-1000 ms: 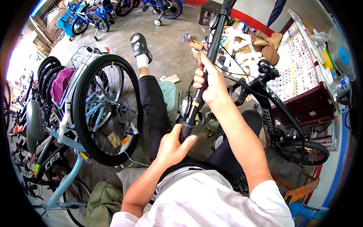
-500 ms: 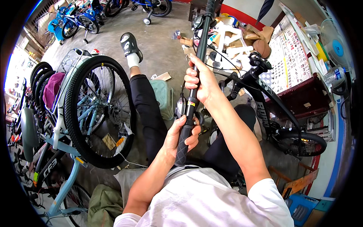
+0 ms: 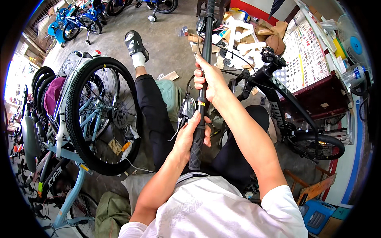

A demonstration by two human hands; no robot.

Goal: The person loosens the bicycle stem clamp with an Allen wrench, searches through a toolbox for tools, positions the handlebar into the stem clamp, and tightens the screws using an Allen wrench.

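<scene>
A: Two hands are curled round one handlebar [image 3: 207,41]: the right hand [image 3: 212,83] clasps its bare tube, the left hand [image 3: 186,137] wraps it at the rubber sleeve [image 3: 195,154].

B: And how does the bar lie in the grip?

A: Straight through both. The sleeve's end sticks out below the left hand; the far stretch runs on past the right one. One brake lever [image 3: 185,109] sits on the handlebar's left side.

B: What stands round it?

A: Left of the handlebar, one green box [image 3: 168,95] and, farther off, one big wheel [image 3: 119,115]. Right of it, one black bike [image 3: 276,111].

B: Any room?

A: The sleeve's end is close to the shirt [image 3: 214,206]. Bare floor [image 3: 168,27] opens left of the handlebar's far stretch; scraps [image 3: 238,35] and one basketball [image 3: 274,45] lie right of it.
</scene>
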